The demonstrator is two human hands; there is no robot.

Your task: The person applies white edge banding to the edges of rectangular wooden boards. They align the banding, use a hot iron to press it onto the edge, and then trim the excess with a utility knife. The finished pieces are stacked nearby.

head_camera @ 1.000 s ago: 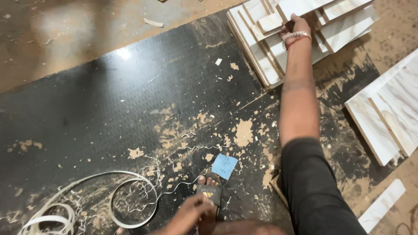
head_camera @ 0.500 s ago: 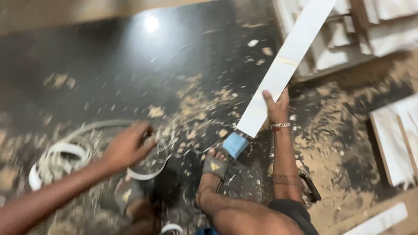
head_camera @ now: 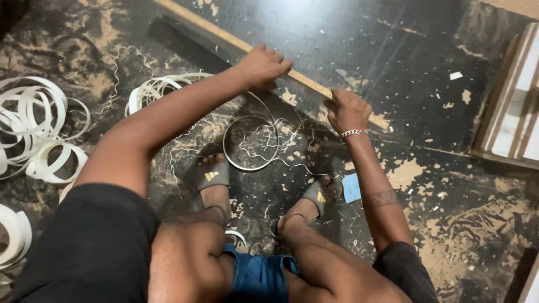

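Observation:
A long narrow wooden strip [head_camera: 196, 23] stands on its edge across the dark floor, running from the upper left toward the middle right. My left hand [head_camera: 261, 66] grips its top edge near the middle. My right hand [head_camera: 346, 110], with a beaded bracelet at the wrist, holds the strip a little further right. I squat behind it, with both feet in grey sandals [head_camera: 212, 175] on the floor. A blue square block [head_camera: 351, 188] lies beside my right foot.
Coils of white edge banding [head_camera: 39, 134] lie at the left, and a loose ring of it [head_camera: 251, 143] sits between my feet and the strip. Sawdust and thin curled shavings cover the dark mat. White laminated boards [head_camera: 514, 109] are stacked at the right.
The strip, held up in my right hand half a second ago, now lies on edge on the floor. My left hand left the banding coil and took hold of the strip.

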